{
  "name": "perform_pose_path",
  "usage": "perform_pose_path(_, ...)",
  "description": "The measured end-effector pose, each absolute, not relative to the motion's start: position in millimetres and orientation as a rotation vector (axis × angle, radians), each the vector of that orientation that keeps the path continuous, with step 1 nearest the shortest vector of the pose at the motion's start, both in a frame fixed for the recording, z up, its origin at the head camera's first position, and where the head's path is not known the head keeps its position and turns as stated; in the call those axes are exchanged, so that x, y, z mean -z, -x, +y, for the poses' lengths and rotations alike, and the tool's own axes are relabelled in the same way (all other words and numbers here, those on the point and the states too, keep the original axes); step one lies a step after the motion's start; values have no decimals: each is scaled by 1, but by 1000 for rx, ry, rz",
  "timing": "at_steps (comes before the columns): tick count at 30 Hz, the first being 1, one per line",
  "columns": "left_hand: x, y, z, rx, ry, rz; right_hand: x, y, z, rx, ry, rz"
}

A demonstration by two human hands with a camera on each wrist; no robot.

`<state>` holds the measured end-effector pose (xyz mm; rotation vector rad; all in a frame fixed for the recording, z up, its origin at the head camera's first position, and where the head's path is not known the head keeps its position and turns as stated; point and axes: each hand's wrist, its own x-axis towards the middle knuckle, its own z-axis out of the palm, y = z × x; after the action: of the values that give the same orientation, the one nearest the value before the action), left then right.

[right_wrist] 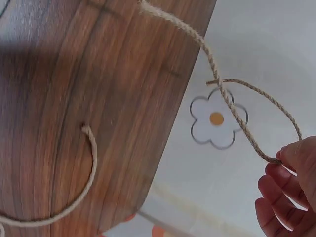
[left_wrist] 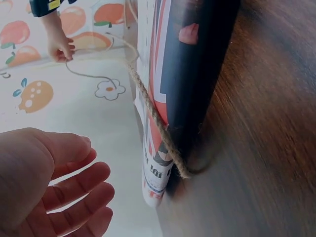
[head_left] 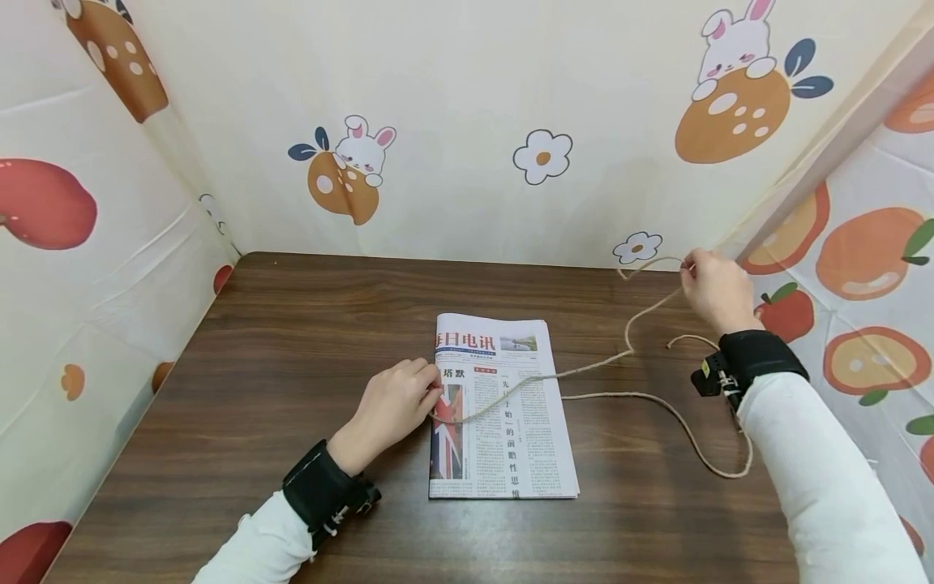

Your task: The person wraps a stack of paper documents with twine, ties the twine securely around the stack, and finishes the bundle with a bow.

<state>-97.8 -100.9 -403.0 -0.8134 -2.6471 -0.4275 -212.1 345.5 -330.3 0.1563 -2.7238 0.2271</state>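
A folded newspaper (head_left: 540,454) lies on the wooden table, its folded edge facing left. A thin twine rope (head_left: 591,367) crosses over its front and bends round the folded edge; another stretch comes out from beneath its right side. My right hand (head_left: 718,292) is raised at the back right, pinching the rope between thumb and fingers, and a short end (right_wrist: 261,92) hangs beyond the pinch. Beside the folded edge is my left hand (head_left: 397,397); in the left wrist view its fingers (left_wrist: 81,185) are loosely bent with nothing between them, apart from the rope.
The other rope end (right_wrist: 91,158) curls on the table (head_left: 292,422) to the right, near my right wrist. Cloth walls (head_left: 452,122) printed with rabbits, flowers and fruit enclose the table's back and sides. Both wrists wear black bands (head_left: 762,357) with small cameras.
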Motion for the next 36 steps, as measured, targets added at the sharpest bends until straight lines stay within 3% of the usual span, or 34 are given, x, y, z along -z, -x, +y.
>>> perform_pose_path(26,406,96,-99,439,795,-2668,366,198,364,-326,-138,-2861)
perform_pose_path(36,406,94,-97,469,802,-2681,373,177,394,-268,64,-3027)
